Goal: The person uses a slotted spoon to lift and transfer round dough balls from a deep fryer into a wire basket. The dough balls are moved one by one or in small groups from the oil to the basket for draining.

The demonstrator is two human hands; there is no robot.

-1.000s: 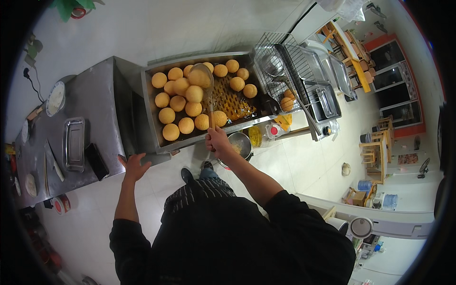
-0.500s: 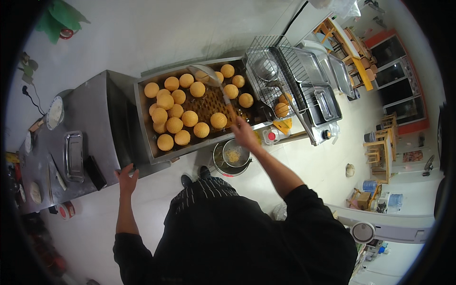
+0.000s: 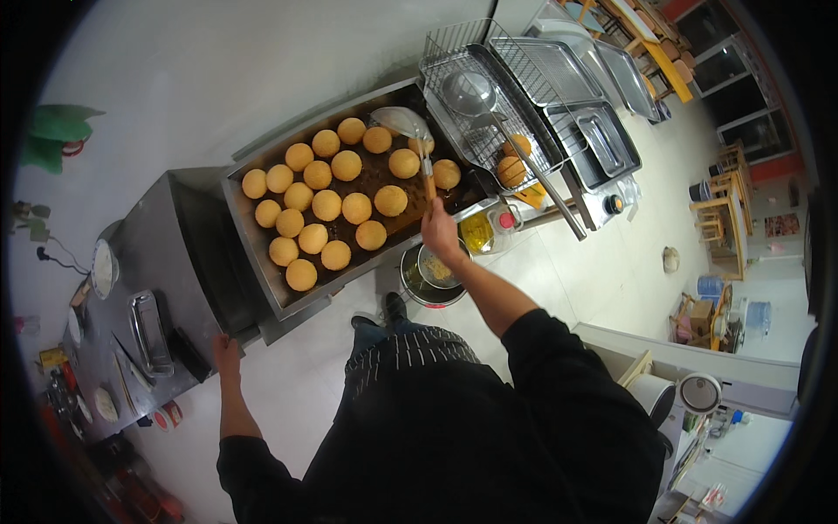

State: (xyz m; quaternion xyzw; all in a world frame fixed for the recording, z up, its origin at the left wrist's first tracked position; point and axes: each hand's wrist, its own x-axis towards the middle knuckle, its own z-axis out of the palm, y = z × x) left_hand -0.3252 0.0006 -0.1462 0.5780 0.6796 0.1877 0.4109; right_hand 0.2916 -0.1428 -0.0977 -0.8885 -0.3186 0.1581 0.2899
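My right hand [image 3: 439,231] is wrapped round the wooden handle of a metal skimmer [image 3: 400,120]. Its wide bowl is at the far right part of a rectangular fryer [image 3: 258,278], partly over a ball there. Several round golden fried balls [image 3: 326,205] float in the dark oil, most of them toward the left and middle. My left hand [image 3: 226,352] is at the front edge of the steel counter [image 3: 166,236] left of the fryer, holding nothing; its fingers look loosely apart, though small in view.
Right of the fryer, a wire basket [image 3: 550,96] holds a second strainer ladle [image 3: 470,93] and a few balls. Metal trays [image 3: 594,144] stand beyond it. An oil bottle [image 3: 477,234] and a pot with a sieve [image 3: 434,272] are below the fryer's front. A knife [image 3: 131,362] lies on the left counter.
The view has shifted. The skimmer has moved a little toward the fryer's right end, still in my right hand. My left hand's spread fingers have drawn closer together. The balls have drifted slightly.
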